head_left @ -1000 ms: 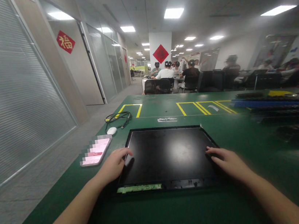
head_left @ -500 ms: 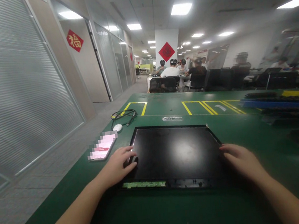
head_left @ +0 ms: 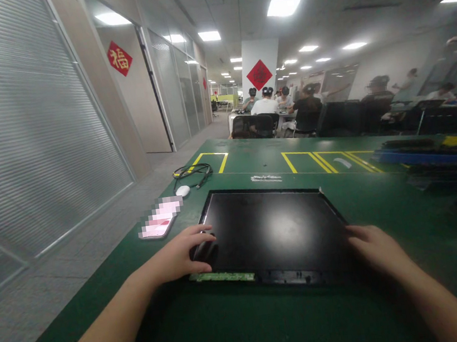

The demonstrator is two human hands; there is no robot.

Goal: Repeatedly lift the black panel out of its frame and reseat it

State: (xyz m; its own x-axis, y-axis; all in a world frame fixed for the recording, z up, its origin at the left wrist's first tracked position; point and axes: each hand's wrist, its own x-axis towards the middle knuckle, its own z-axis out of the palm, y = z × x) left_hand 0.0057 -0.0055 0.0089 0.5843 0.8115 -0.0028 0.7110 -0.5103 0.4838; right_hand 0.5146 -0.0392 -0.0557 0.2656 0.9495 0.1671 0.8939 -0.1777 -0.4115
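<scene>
A flat black display panel (head_left: 270,233) lies on the green table (head_left: 240,326), with a thin green circuit strip (head_left: 221,277) along its near edge. My left hand (head_left: 180,253) rests on the panel's near left corner, fingers curled over the edge with the thumb on top. At the near right edge sits my right hand (head_left: 376,250), fingers bent against the panel's side. Both hands hold the panel by its edges.
A phone (head_left: 157,221) with a lit screen lies left of the panel. Behind it are a white mouse (head_left: 182,190) and a coiled black cable (head_left: 191,171). Dark trays and a blue strip (head_left: 428,156) are stacked at the right. People sit at tables in the background.
My right hand has slid from on top of the panel's right corner out to its right edge. The left hand stays at the left corner. The view has shifted slightly.
</scene>
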